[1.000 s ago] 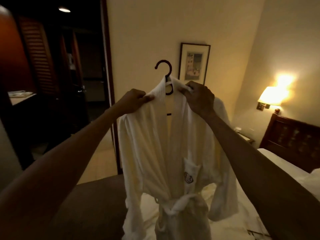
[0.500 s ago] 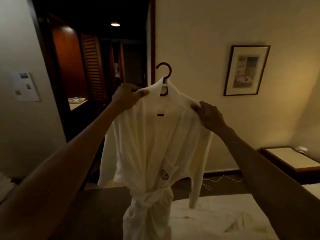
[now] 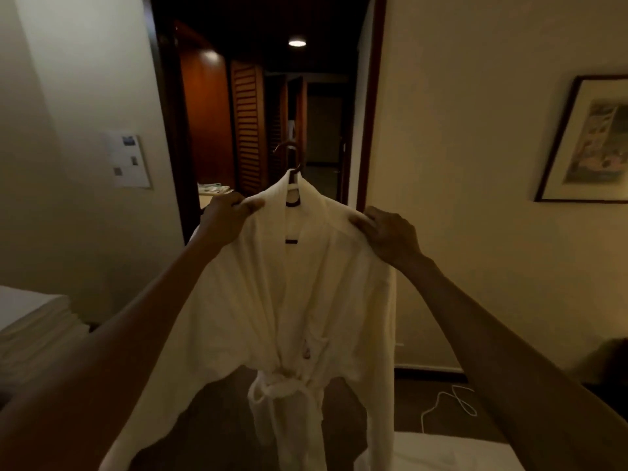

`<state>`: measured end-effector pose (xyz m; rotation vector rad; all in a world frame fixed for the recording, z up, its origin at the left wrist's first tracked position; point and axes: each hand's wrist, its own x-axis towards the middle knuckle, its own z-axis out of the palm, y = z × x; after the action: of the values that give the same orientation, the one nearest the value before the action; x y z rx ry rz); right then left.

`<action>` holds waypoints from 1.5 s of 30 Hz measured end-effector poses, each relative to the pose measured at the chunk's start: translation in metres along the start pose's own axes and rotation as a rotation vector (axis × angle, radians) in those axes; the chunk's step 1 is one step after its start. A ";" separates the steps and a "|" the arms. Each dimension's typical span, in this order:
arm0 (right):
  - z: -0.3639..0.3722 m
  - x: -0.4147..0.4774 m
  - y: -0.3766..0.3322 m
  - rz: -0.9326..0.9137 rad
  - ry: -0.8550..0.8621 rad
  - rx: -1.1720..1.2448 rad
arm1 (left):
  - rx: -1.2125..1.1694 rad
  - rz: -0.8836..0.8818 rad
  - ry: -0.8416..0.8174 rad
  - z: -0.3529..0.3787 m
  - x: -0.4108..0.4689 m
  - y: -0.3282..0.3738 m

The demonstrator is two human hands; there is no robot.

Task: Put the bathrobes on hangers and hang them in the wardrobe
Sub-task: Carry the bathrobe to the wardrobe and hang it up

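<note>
**Item: bathrobe** (image 3: 299,300). White, with a shawl collar, and belted with a knot at the waist. A small emblem is seen on the front, too blurred to be read. It is hung on a dark hanger (image 3: 294,158), whose hook stands upright above the collar. It is held up in the air at mid-view, in front of an open doorway (image 3: 323,96).

**Left grip** (image 3: 227,215): thumb and fingers are pinched on the shoulder cloth just beside the collar.

**Right grip** (image 3: 387,232): fingers are curled over the other shoulder, with cloth gathered under them.

**Surroundings:**
- Folded white linen (image 3: 30,321) is stacked at the far left.
- A printed notice (image 3: 128,161) is fixed to the wall.
- A louvred door (image 3: 248,127) and a lit ceiling light (image 3: 297,43) are seen down the dark passage. The lower part of the passage is hidden by the robe.
- A framed picture (image 3: 591,141) is hung on the right wall.
- A white cable (image 3: 452,399) lies on the floor.
- A bed (image 3: 475,450) edge is seen at lower right.
</note>
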<state>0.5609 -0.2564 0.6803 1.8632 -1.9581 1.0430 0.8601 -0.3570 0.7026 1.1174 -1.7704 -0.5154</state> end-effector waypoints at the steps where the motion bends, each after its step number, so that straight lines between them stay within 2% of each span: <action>1: 0.014 0.010 -0.002 -0.005 -0.015 0.035 | -0.017 -0.031 -0.004 0.005 0.004 -0.011; 5: 0.080 0.056 -0.018 -0.056 -0.187 0.248 | -0.013 -0.100 0.006 0.035 0.030 -0.064; 9: 0.165 0.099 -0.016 -0.084 -0.276 0.300 | -0.009 -0.100 -0.043 0.066 0.078 -0.128; 17: 0.316 0.222 0.002 -0.050 -0.194 0.272 | -0.017 -0.137 -0.201 0.100 0.229 -0.233; 20: 0.354 0.270 0.011 -0.009 -0.171 0.284 | -0.009 -0.118 -0.280 0.109 0.289 -0.257; 29: 0.442 0.411 0.059 0.116 -0.076 0.306 | 0.045 -0.042 -0.381 0.170 0.459 -0.316; 39: 0.554 0.618 0.170 0.135 -0.084 0.381 | 0.036 -0.047 -0.360 0.288 0.675 -0.378; 45: 0.615 0.741 0.217 0.110 -0.074 0.337 | -0.041 -0.100 -0.293 0.346 0.793 -0.419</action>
<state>0.4214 -1.2317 0.6298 2.0021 -2.0498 1.4334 0.6429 -1.2904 0.6241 1.1516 -1.9495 -0.8064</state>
